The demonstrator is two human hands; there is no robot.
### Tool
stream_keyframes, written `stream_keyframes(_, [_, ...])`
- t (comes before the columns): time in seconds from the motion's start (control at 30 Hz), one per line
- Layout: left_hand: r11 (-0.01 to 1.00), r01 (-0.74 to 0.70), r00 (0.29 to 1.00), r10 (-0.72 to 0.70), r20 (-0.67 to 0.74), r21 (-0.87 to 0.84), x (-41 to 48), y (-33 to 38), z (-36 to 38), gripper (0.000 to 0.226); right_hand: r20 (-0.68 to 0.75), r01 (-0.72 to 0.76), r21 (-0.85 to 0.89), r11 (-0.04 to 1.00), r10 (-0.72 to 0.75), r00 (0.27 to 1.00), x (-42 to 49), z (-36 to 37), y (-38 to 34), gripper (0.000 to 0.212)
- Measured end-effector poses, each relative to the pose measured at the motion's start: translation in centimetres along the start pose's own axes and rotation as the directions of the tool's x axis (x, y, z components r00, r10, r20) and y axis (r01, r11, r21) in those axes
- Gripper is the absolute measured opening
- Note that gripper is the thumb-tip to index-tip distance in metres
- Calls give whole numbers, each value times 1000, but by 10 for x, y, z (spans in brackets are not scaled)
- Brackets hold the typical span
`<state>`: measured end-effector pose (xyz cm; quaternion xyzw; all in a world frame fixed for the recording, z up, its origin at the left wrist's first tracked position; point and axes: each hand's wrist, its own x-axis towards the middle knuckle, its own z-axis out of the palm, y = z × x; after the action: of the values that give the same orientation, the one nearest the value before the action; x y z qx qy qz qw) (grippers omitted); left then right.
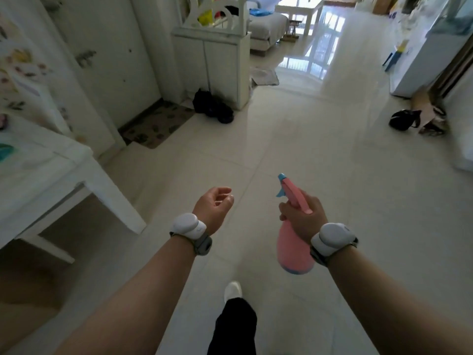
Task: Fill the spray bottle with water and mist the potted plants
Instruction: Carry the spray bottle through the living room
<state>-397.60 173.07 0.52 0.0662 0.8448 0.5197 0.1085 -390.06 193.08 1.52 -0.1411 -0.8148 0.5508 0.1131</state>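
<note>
The right hand [303,216] grips the neck of the pink spray bottle [294,248], held upright above the tiled floor [320,155], its blue nozzle pointing left; the left hand [213,206] hangs loosely curled, holding nothing, beside a white tabletop [43,165]

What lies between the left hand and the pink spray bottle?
In the head view, only bare tiled floor shows between left hand and spray bottle.

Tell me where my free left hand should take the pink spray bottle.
Likely best: wrap the wide lower body of the spray bottle, coming from its left. The right hand grips the narrow neck under the trigger head, so only the body below is bare, facing the left hand.
</note>
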Motion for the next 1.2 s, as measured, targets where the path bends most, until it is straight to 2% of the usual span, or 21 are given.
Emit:
stream_keyframes(0.23, [999, -48, 998, 49, 40, -10, 212, 43, 28, 29, -56, -12, 13, 1000, 13, 998, 188, -13, 8, 31])
stream_keyframes(0.37, [995, -97, 993, 97, 69, -4, 293, 73, 47, 29, -101, -24, 9, 1000, 25, 995, 266, -33, 11, 28])
stream_keyframes(0.53, [993, -114, 984, 114, 135, -11, 422, 106, 104, 29, -165, -70, 36, 997, 75, 983, 392, -71, 37, 26])
stream_keyframes(0.7, [993, -113, 988, 115, 107, -22, 537, 139, 163, 29, -163, -67, 12, 998, 68, 984, 516, -119, 67, 21])
stream_keyframes(0.93, [995, -82, 993, 86, 76, -61, 679, 212, 229, 31, -147, -48, 5, 999, 48, 988, 692, -201, 75, 24])
stream_keyframes(1.2, [996, -36, 999, 39, 37, -79, 842, 241, 271, 31, -118, -4, 25, 1000, 6, 993, 866, -228, 99, 31])
